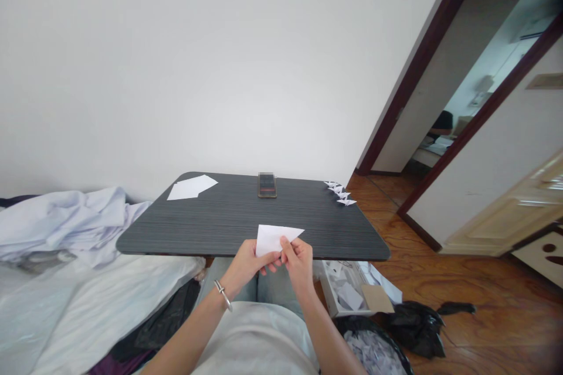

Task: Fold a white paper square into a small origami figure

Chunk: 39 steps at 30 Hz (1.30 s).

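A folded piece of white paper [270, 238] with a pointed right corner is held over the near edge of the dark table [211, 222]. My left hand [250, 261] grips its lower left part, thumb on top. With thumb and fingers, my right hand [297, 258] pinches the paper's lower right edge. Both hands' fingertips come close together below the paper. Flat white sheets [192, 187] lie at the table's far left. Several small folded white paper shapes [338, 192] stand in a row along the far right edge.
A phone [267, 185] stands at the table's back, near the white wall. White cloth [79, 222] and plastic-covered stuff lie to the left. Below right are a box [345, 293] of papers, a black-lined bin [373, 351] with paper scraps and a black bag [417, 325].
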Each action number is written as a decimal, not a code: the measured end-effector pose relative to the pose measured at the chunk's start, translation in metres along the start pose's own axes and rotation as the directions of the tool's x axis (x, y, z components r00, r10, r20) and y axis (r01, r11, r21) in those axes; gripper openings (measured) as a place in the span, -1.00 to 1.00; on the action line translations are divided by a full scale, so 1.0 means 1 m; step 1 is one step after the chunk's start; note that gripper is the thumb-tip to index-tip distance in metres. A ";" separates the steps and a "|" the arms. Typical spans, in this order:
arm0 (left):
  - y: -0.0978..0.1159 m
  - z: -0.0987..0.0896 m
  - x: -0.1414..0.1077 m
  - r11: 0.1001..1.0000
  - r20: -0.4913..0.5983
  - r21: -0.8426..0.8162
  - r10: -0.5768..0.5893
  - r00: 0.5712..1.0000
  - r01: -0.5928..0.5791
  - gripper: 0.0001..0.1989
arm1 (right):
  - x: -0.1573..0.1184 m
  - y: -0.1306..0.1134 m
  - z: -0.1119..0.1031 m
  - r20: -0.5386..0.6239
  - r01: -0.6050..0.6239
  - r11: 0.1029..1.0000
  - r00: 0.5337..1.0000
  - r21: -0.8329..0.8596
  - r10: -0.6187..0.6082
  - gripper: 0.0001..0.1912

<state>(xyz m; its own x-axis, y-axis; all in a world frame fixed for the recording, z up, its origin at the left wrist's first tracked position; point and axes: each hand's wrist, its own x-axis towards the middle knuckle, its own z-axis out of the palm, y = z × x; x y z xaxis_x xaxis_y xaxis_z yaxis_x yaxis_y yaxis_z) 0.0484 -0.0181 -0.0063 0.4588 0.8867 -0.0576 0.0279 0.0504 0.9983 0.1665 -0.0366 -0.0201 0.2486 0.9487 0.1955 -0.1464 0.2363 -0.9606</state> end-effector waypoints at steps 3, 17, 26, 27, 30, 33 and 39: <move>0.001 0.004 0.000 1.000 -0.046 -0.009 0.023 0.999 -0.024 -0.76 | 0.000 0.002 -0.002 -0.028 0.062 0.996 0.998 -0.063 -0.064 -0.53; 0.004 0.009 -0.005 0.999 -0.081 -0.040 0.012 0.997 -0.016 -0.77 | 0.006 -0.004 -0.012 -0.134 0.164 0.984 0.976 -0.068 -0.172 -0.53; 0.010 0.008 -0.007 0.999 -0.067 -0.047 0.020 0.998 -0.023 -0.77 | 0.005 -0.007 -0.012 -0.137 0.147 0.989 0.979 -0.023 -0.149 -0.51; 0.010 0.008 -0.007 0.998 -0.066 -0.056 0.023 0.998 -0.027 -0.78 | 0.005 -0.007 -0.012 -0.138 0.148 0.989 0.979 -0.017 -0.149 -0.51; 0.012 0.007 -0.007 0.997 -0.068 -0.074 0.033 0.997 -0.038 -0.80 | 0.006 -0.008 -0.012 -0.132 0.139 0.990 0.982 0.030 -0.134 -0.51; 0.009 0.006 -0.005 0.998 -0.074 -0.046 0.046 0.996 -0.049 -0.80 | 0.008 -0.007 -0.011 -0.119 0.089 0.992 0.990 0.094 -0.078 -0.52; 0.003 0.001 -0.001 0.997 -0.093 0.040 0.076 0.993 -0.072 -0.76 | 0.008 -0.003 -0.008 0.021 -0.043 0.999 0.999 0.020 0.043 -0.72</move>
<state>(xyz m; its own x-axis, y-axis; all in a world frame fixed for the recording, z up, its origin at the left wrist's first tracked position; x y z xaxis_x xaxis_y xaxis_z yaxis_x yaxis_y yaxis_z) 0.0490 -0.0190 -0.0036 0.3746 0.9270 0.0184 0.0305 -0.0322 0.9990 0.1767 -0.0315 -0.0173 0.2223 0.9620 0.1583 -0.1759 0.1993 -0.9640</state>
